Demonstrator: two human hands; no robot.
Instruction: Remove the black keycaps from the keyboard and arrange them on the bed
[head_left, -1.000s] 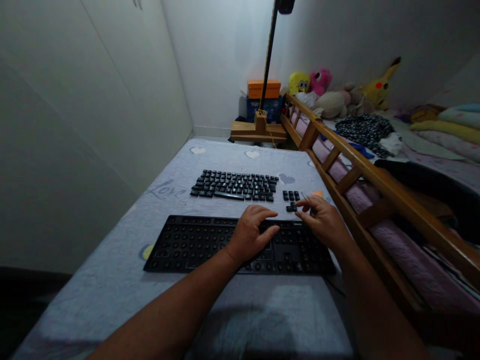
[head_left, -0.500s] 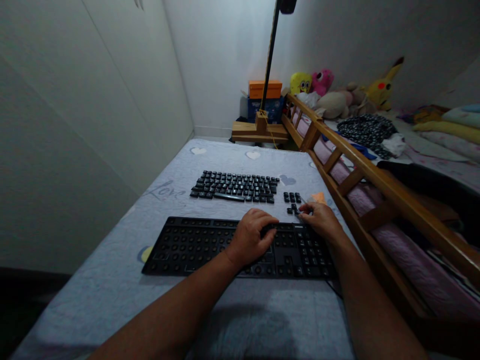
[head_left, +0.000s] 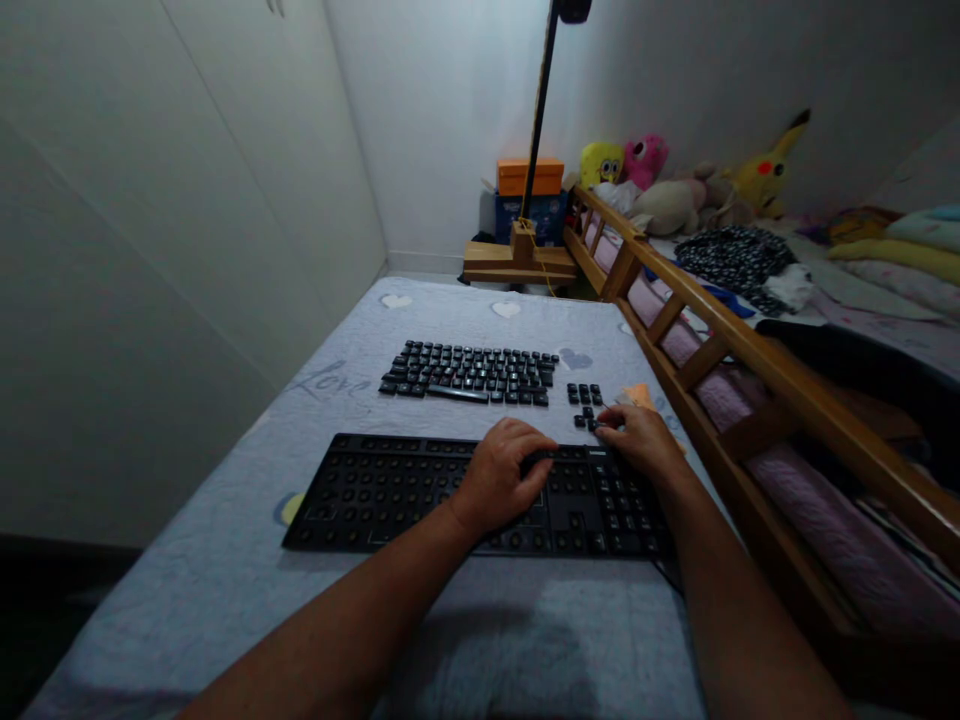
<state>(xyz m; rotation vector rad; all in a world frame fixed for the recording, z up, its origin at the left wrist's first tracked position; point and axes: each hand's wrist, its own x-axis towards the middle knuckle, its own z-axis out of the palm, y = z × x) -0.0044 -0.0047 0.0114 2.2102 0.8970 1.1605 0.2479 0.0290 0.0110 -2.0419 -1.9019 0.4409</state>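
A black keyboard (head_left: 405,490) lies across the bed sheet, bare of keycaps on its main section, with caps still on the number pad (head_left: 622,510). My left hand (head_left: 506,470) rests on the keyboard's upper middle, fingers bent and thumb apart, nothing visible in it. Beyond the keyboard's top right edge, my right hand (head_left: 634,435) has its fingertips at a small group of loose black keycaps (head_left: 585,420); a thin tool shows faintly at its fingers. Another small group of keycaps (head_left: 583,393) sits just beyond. Many removed keycaps (head_left: 472,370) are laid out in rows behind the keyboard.
Beside my right hand lies an orange item (head_left: 637,395). A wooden bed rail (head_left: 697,310) runs along the right, with plush toys (head_left: 667,205) and clothes beyond. A lamp-like stand (head_left: 523,250) and an orange box (head_left: 529,177) are at the back.
My right hand has shifted very slightly, its fingertips lower by the small keycap group. My left hand has stayed in place.
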